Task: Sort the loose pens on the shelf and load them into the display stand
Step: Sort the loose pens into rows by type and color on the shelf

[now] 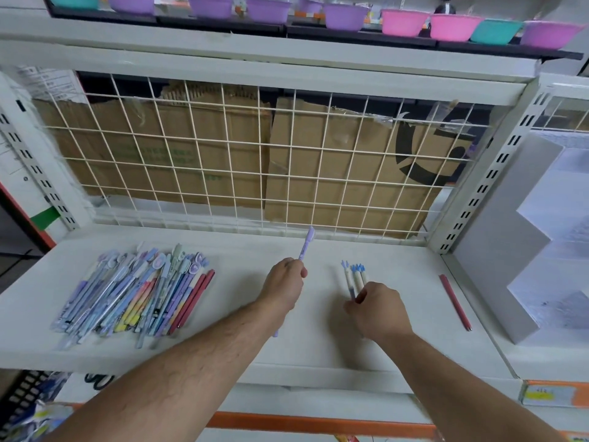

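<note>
White shelf (322, 346) bears a loose heap of pastel pens (137, 291).

Person's body: two bare hands and two bare forearms.

The left hand (284, 283) and right hand (377, 309) are uncovered across the fingers, knuckles and backs. Behind the fingers, each wrist is bare and widens into the forearm. The left forearm (191, 362) and right forearm (462, 387) are bare from the wrist back to the lower edge of the head view. Fine hair covers their upper surfaces, sparse near the wrists and denser farther from the fingers. Knuckle creases show on both hands.
</note>
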Tool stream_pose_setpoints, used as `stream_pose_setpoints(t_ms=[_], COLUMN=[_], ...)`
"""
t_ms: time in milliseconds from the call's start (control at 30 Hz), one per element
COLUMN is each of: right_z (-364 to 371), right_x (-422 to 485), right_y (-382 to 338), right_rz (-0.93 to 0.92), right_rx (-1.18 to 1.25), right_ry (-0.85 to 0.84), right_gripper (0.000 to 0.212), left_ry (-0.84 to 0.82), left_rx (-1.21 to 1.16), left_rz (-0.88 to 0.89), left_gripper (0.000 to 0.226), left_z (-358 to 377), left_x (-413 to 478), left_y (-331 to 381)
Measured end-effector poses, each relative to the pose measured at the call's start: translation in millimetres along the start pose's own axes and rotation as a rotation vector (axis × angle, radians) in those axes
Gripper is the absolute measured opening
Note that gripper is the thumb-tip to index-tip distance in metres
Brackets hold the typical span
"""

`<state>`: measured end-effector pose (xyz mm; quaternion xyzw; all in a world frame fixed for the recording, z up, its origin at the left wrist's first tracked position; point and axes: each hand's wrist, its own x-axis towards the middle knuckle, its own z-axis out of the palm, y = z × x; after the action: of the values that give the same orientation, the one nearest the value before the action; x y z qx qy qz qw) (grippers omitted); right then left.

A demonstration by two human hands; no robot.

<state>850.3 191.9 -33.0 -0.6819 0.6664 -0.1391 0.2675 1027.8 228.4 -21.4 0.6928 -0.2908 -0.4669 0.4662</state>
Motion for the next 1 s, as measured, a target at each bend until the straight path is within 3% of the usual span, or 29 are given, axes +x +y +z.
stream_pose_setpoints(t_ms=[300, 400, 600, 700, 800, 900, 1000], right_z=[-2.3, -3.0, -1.4, 6.0, 13.7, 20.5, 25.4], right_x=[14.3, 16.3, 11.6, 4.5, -3.4, -9.9, -12.3], right_y=[8.5, 11.0, -0.2, -13.5, -30.4, -46.4, -57.4], right_rz=[-0.116, -0.128, -0.163, -0.197, -0.225, -0.16, -0.096], right_rx=[-0.235, -0.236, -0.209, -0.121, 0.134, 0.414, 0.508], right_ry=[-0.003, -0.004, 0.014, 0.007, -0.098, -0.224, -0.234], right_gripper=[0.009, 0.013, 0.021, 0.016, 0.014, 0.022, 0.024], left_ry=[0.016, 0.009, 0.024, 0.019, -0.006, -0.069, -0.111], left_rx=[0.111, 0.096, 0.183, 0.209, 0.248, 0.282, 0.271], left_rz=[0.04, 0.061, 0.04, 0.043, 0.08, 0.114, 0.135], left_gripper=[0.026, 0.014, 0.014, 0.014, 0.013, 0.018, 0.024], left_z=[7.8, 12.3, 7.5, -3.9, -14.8, -22.1, -26.0], left_x=[-4.1, -4.8, -8.4, -11.4, -17.4, -20.0, -21.3], left_y=[5.5, 4.0, 0.4, -3.4, -6.2, -8.9, -9.7])
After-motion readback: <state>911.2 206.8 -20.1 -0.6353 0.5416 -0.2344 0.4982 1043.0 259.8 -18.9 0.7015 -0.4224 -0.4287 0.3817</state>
